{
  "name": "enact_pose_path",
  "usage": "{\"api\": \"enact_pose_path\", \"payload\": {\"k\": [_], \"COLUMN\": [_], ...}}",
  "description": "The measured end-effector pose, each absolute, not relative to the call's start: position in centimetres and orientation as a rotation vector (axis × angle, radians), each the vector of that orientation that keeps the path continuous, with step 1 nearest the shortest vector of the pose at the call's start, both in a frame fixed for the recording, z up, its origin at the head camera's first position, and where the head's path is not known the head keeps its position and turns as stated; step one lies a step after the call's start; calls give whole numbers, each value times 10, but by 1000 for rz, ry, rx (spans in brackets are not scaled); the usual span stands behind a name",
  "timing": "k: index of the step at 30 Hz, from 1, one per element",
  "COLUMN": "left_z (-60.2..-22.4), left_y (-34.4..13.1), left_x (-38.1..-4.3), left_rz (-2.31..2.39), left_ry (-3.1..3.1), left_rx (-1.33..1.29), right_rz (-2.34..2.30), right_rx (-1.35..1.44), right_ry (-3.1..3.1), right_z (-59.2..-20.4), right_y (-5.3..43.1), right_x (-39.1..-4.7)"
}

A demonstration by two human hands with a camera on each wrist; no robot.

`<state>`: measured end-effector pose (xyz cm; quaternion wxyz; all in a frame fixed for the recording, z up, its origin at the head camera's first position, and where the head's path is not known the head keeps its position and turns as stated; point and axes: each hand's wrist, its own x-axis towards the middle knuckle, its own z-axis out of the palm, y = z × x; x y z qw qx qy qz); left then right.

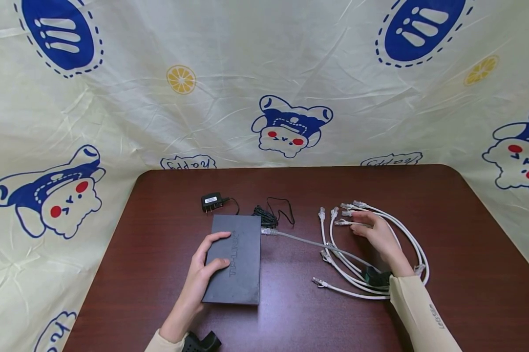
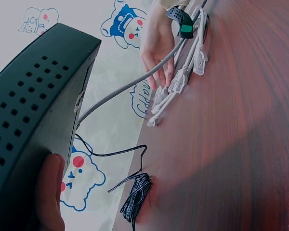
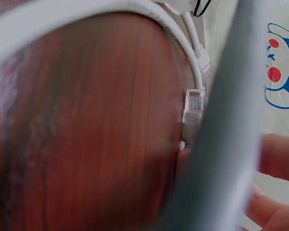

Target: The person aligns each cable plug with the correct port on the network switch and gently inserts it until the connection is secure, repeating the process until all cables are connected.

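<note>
My left hand (image 1: 199,274) grips a network switch (image 1: 245,254), a flat dark grey box, by its left side, thumb and a finger on top. Square vent holes mark the end of the switch (image 2: 31,89) in the left wrist view. A grey network cable (image 1: 297,238) is plugged into its right side. My right hand (image 1: 380,239) reaches over the white network cables (image 1: 415,239), fingertips right at a clear plug (image 1: 342,222). In the right wrist view the grey cable (image 3: 226,115) crosses between that plug (image 3: 192,103) and several fingers (image 3: 279,156); I cannot tell whether they pinch it.
A black power adapter (image 1: 211,201) lies behind the switch, with its bundled black cord (image 1: 266,215) to the right. More white cable plugs (image 1: 320,282) point left near the table's middle. Beyond the brown table's far edge (image 1: 308,168) hangs a printed pale cloth (image 1: 229,122).
</note>
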<state>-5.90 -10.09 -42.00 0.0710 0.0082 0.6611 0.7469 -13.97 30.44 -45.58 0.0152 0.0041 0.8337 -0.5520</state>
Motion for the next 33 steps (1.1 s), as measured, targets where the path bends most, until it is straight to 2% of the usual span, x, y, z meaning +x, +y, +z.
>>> {"api": "enact_pose_path", "payload": {"k": [7,19,33], "left_z": [-420,-421,-421], "left_y": [-101,-101,-101], "left_x": [-59,-59,-59], "left_rz": [2255,2254,2247], "left_ry": [1976,1966,1981], "left_rx": [10,10,10], "right_rz": [-1516,-1541,-1416], "right_rx": [53,46,-49], "right_ry": [2765,2797,2990], "right_z": [-453,-453,-422], "right_y": [301,297,286], "right_x": [-140,-141,-127]}}
